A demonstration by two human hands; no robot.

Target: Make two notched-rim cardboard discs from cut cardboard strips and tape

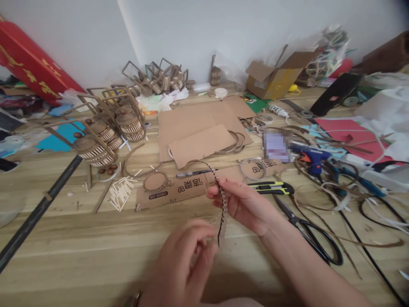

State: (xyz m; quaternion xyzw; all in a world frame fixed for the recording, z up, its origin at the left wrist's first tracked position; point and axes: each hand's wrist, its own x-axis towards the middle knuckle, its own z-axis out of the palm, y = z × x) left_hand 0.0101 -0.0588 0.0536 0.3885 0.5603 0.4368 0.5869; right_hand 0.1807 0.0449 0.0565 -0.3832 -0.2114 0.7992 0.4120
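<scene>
**Strip pinched in the right hand, left hand closing on its lower end**

The work in hand is the shaping of a corrugated cardboard strip (223, 217). It is held up above the plank floor (96, 256), in front of the person. Its upper part arcs away to the left over the cardboard sheets (198, 123), and its lower part hangs straight down.

The right hand (243, 204) has its grip clamped on the strip, thumb and fingertips pressed together where the arc turns into the hanging part. The left hand (185, 260) sits just below and to the left with its fingers curled. Its fingertips are right at the strip's lower end, but I cannot tell whether that grip is on the strip or only beside it.

This looks like a mid-step of bending or checking the strip, with no tool in either hand. The strip is thin and ribbed, so any further handling would call for a light pinch near the free end. The right hand would need to stay steady as the anchor so the strip curves rather than creases.

On the floor, a pen (193, 173) lies just beyond the hands. A utility knife (271, 186) and scissors (309, 232) lie to the right near the forearm, and a glue gun (311, 158) is farther back. Small ribbed cardboard lanterns (105, 136) and a scatter of sticks (121, 192) are to the left.
</scene>
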